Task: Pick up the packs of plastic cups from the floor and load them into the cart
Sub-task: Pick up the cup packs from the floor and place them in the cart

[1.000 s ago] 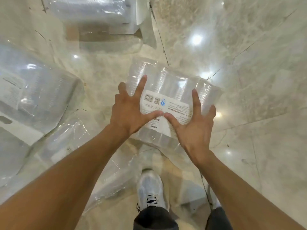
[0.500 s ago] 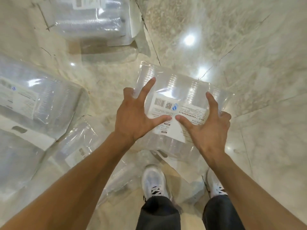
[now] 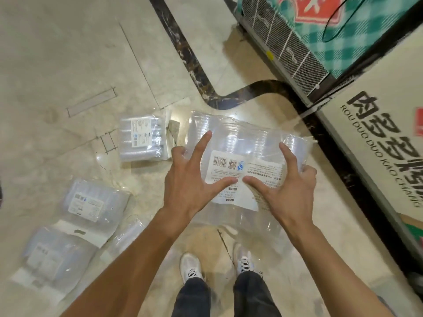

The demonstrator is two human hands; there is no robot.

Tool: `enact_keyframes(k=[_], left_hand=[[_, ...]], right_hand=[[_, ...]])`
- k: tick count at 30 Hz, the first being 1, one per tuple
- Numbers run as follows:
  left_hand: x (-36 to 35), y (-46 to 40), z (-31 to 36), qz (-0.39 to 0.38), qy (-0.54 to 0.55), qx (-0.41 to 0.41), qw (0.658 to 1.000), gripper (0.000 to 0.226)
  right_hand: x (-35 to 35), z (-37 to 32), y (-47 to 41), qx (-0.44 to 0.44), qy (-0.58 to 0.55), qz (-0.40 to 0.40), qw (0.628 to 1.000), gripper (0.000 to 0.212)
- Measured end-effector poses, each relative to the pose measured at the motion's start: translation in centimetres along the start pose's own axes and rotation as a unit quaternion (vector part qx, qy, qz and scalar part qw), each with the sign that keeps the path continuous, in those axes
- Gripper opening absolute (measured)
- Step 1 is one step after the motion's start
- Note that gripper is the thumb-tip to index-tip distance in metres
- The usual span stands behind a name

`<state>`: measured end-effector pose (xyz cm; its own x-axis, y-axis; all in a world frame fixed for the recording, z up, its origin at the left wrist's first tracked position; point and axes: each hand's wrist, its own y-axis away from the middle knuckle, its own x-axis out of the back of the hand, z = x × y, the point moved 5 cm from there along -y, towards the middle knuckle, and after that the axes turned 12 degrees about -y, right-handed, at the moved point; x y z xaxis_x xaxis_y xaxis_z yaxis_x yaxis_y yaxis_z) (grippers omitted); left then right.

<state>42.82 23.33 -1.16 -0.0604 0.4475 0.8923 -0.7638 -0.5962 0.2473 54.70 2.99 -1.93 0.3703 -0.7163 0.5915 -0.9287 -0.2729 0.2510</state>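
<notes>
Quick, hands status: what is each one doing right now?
Left hand: fingers spread over the pack of plastic cups, gripping its left side.
Right hand: gripping the same pack's right side, fingertips curled over its edge.

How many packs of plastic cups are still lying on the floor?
3 clearly: one pack beyond the left hand, and two at lower left. Loose clear wrap beside them may hide another.

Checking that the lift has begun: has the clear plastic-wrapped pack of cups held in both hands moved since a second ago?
Yes. The clear plastic-wrapped pack of cups has come up off the pale marble floor, away from the packs left there.
</notes>
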Motion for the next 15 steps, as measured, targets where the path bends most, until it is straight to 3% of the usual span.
enact_keyframes(k=[7, 15], left_hand=[[16.4, 7.6, 15.8, 0.018, 0.007, -0.064, 0.998, 0.115], [25.3, 16.5, 27.2, 0.028, 0.030, -0.200, 0.979, 0.111]], right_hand=[[19.8, -11.8, 6.8, 0.014, 0.020, 0.082, 0.996, 0.109], [35.1, -17.2, 18.4, 0.010, 0.060, 0.221, 0.973, 0.109]])
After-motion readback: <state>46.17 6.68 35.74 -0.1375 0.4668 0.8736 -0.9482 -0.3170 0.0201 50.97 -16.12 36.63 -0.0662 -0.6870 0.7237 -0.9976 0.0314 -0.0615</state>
